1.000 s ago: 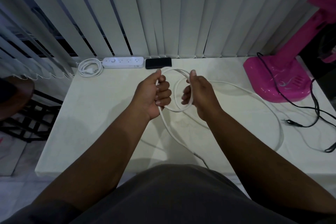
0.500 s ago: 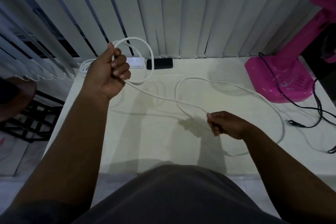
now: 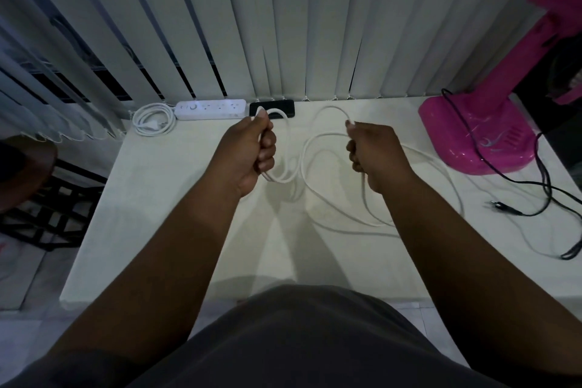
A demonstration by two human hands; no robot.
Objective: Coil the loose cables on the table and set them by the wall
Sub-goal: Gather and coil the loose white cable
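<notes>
**Both hands grip the white cable above the tabletop**

Left hand [image 3: 252,154] is curled into a fist around a small coil of the thin white round cable [image 3: 304,161], its loops hanging just beside the knuckles. The right hand [image 3: 374,154] is closed on a further stretch of that cable, thumb pressed on top, lifting a wider loop that arches between the two hands. Both hands are held over the middle of the pale cream tabletop [image 3: 163,198], near each other but apart. From the right hand the cable runs down onto the tabletop and sweeps out in a long curve to the right.

Against the grey vertical blinds [image 3: 283,25] at the far edge lie a neatly coiled white cord [image 3: 153,119], a white power strip [image 3: 210,109] and a flat black rectangular device [image 3: 285,106]. A loose thin black cable [image 3: 548,195] trails across the right side, over the base of a glossy pink fan [image 3: 478,138].
</notes>
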